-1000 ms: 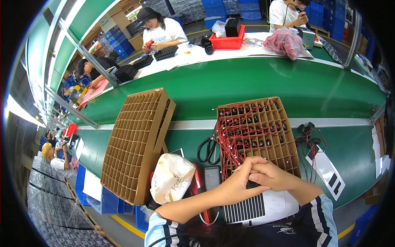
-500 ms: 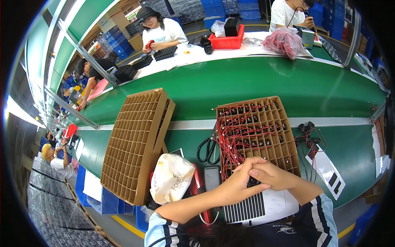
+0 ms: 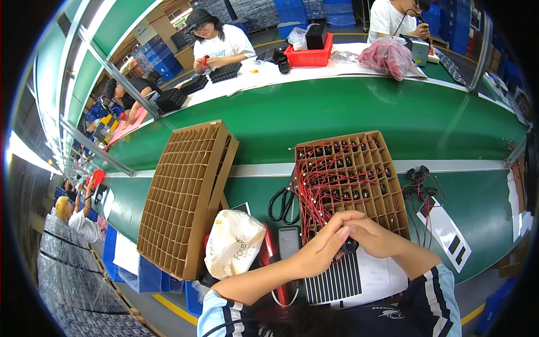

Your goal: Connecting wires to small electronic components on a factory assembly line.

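My left hand (image 3: 323, 250) and my right hand (image 3: 373, 238) are cupped together over the near edge of a cardboard divider tray. Between them sits a small black round part (image 3: 350, 245), its glossy end showing below my thumbs while the rest is hidden by my fingers. Beyond my hands, the divider tray (image 3: 400, 216) holds several similar black parts in its cells. Their red wires (image 3: 314, 191) spill in a tangle over the left side. Beneath my wrists lies a white sheet with black stripes (image 3: 337, 283).
Left of me stand stacked cardboard divider trays (image 3: 174, 196), a white printed bag (image 3: 234, 244), a grey box-shaped device (image 3: 289, 242) and black scissors (image 3: 285, 203). At right lie wired black parts (image 3: 418, 174) and a white strip (image 3: 446, 236). Co-workers sit across the green bench (image 3: 337, 106).
My interlaced fingers have loosened and straightened, and my thumbs have drawn up. More of the black part shows between my hands.
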`<state>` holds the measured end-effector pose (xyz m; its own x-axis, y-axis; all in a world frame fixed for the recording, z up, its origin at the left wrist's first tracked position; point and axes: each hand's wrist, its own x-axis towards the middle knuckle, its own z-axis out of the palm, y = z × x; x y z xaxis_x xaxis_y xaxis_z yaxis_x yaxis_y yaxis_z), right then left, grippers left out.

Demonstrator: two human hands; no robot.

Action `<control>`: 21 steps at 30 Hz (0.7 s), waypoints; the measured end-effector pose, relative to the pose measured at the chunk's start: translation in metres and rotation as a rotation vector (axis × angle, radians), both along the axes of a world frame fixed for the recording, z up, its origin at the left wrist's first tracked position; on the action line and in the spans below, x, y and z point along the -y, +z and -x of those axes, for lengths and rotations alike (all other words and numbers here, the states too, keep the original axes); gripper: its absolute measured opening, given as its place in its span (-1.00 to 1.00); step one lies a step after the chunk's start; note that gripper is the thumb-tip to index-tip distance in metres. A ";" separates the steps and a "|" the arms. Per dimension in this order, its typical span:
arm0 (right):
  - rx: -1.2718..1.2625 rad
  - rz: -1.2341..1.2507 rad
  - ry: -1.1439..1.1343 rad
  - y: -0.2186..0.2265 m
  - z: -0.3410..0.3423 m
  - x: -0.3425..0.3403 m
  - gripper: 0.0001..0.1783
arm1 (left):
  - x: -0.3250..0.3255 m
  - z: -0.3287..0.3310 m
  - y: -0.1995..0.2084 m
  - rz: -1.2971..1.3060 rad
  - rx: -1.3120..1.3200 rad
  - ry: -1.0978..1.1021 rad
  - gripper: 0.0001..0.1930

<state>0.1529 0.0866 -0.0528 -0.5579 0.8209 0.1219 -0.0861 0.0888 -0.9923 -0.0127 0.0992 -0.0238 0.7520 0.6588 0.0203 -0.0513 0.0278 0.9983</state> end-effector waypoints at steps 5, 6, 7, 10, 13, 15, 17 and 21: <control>-0.002 0.095 -0.041 0.013 -0.002 0.004 -0.53 | -0.001 -0.003 0.006 -0.095 0.043 0.025 -0.66; -0.001 0.095 -0.043 0.015 -0.002 0.004 -0.53 | -0.001 -0.001 0.005 -0.073 0.018 0.013 -0.68; -0.028 0.085 -0.041 0.017 0.000 0.003 -0.53 | -0.001 0.001 0.004 -0.051 -0.008 0.004 -0.69; -0.034 0.071 -0.038 0.017 0.001 0.002 -0.52 | -0.002 0.002 0.006 -0.027 -0.006 -0.001 -0.68; 0.015 0.069 -0.022 0.011 -0.001 0.002 -0.52 | -0.002 0.002 0.003 -0.058 -0.005 0.000 -0.69; 0.041 0.072 -0.007 0.010 -0.002 0.002 -0.51 | -0.002 0.002 0.004 -0.061 -0.002 -0.001 -0.69; 0.061 0.069 0.009 0.010 -0.003 0.001 -0.51 | -0.002 0.002 0.003 -0.064 0.000 0.000 -0.70; 0.051 0.040 -0.029 0.014 -0.002 0.003 -0.50 | -0.001 0.000 0.003 0.010 0.024 0.023 -0.71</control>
